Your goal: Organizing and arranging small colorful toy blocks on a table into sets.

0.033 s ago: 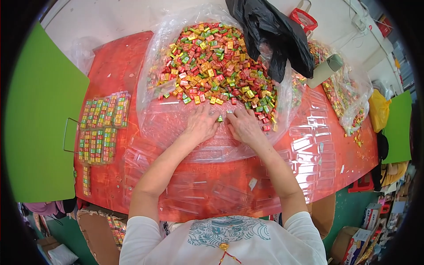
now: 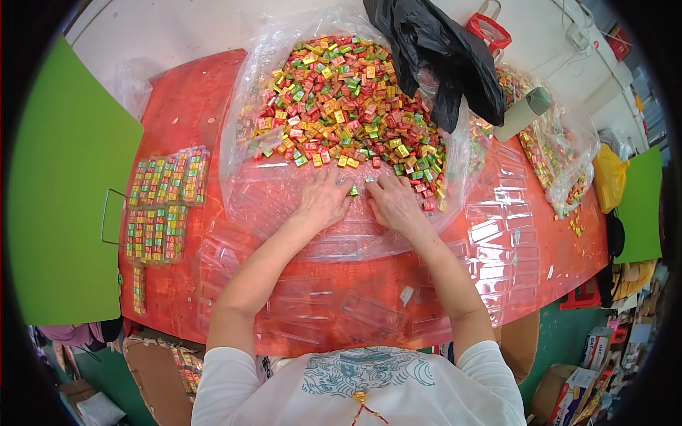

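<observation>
A big heap of small wrapped candies [image 2: 341,106] in red, yellow, green and orange spreads over a clear plastic bag [image 2: 245,156]. At the heap's near edge my left hand [image 2: 324,199] has its fingers bent, and a green candy [image 2: 353,191] shows at its thumb and fingertip. Close beside it, my right hand [image 2: 393,202] is curled, with a pale-and-green candy [image 2: 369,180] at its fingertips. Part of each grip is hidden under the fingers. Clear plastic trays [image 2: 334,248] lie below both hands, under or on the bag.
Filled candy trays [image 2: 158,206] are stacked on the red table [image 2: 188,89] at left, by a green board [image 2: 67,192]. Empty clear trays [image 2: 501,234] cover the right side. A black plastic bag [image 2: 444,57], a bottle [image 2: 522,116] and another candy bag [image 2: 561,156] stand far right.
</observation>
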Action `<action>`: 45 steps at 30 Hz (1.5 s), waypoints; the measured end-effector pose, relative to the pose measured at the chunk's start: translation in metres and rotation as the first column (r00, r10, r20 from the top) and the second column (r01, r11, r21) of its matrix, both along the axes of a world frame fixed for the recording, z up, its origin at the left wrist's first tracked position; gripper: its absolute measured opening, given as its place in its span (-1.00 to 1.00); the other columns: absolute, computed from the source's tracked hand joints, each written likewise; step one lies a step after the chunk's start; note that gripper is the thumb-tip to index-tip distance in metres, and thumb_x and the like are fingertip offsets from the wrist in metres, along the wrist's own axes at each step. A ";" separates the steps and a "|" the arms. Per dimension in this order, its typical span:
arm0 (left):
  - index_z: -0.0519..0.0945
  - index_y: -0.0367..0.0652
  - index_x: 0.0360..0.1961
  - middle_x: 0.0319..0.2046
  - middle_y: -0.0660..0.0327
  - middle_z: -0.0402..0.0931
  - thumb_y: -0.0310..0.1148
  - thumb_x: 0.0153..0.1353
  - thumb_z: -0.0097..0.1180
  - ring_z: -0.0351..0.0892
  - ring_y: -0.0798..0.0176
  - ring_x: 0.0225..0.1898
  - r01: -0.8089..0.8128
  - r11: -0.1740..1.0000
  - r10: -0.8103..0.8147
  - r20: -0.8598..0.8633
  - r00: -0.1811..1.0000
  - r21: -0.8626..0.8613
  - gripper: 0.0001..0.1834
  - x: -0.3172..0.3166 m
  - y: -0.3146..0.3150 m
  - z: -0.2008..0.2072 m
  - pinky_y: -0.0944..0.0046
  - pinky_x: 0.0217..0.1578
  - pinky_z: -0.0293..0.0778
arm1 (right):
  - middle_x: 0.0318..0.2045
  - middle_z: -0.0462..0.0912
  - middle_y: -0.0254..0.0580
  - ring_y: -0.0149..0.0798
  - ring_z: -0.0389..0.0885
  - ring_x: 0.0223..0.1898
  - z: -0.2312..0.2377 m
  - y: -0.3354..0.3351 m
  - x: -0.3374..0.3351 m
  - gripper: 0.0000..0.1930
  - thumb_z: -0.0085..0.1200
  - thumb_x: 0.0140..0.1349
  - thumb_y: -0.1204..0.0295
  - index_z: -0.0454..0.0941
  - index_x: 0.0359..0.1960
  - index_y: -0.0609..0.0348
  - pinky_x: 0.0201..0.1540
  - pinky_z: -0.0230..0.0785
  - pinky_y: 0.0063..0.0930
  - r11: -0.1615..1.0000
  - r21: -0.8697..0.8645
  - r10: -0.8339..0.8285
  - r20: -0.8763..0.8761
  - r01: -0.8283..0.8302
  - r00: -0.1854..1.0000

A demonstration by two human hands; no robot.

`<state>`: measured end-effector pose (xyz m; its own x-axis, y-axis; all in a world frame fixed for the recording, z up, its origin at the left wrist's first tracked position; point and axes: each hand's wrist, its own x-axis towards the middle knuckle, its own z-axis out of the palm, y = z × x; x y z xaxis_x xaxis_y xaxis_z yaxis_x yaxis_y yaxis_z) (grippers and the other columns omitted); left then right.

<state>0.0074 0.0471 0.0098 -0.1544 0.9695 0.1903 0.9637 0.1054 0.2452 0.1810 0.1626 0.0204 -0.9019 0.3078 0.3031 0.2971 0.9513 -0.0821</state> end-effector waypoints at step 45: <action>0.51 0.01 0.12 0.01 0.08 0.43 -0.13 0.10 0.26 0.38 -0.01 0.10 -0.051 0.999 0.051 0.017 0.999 0.017 -0.46 0.006 0.004 0.008 -0.03 0.01 0.29 | -0.25 0.54 -0.12 -0.04 0.55 -0.13 0.007 0.018 0.026 -0.66 0.22 0.10 0.39 0.58 -0.05 0.10 -0.11 0.33 -0.15 0.966 -0.232 -0.133 -0.073 0.113 0.988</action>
<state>0.0137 0.0512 0.0182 -0.2067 0.9568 0.2044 0.9530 0.1497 0.2633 0.2073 0.1805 0.0274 -0.8259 0.4842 0.2889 0.3925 0.8616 -0.3218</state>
